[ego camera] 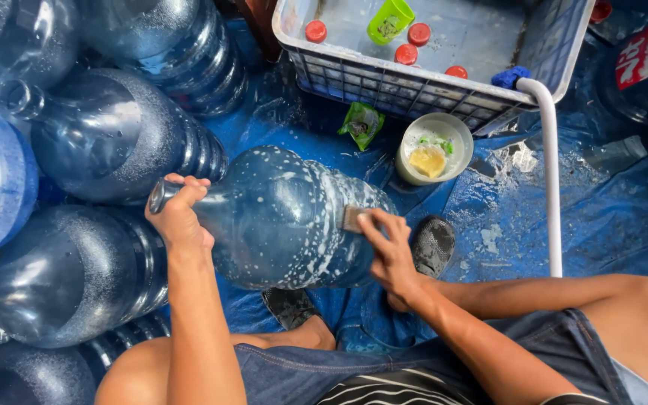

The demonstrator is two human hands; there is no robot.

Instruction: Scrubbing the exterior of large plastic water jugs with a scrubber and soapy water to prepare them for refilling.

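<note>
Soapy bottle lying on its side, held at the neck and scrubbed near the base.

The big blue water bottle (279,217) lies in the middle of the frame, long axis left to right, neck toward the left. The left hand (179,217) is closed around the neck; the right hand (390,251) pinches a small sponge (352,218) against the wall at the right end.
</note>
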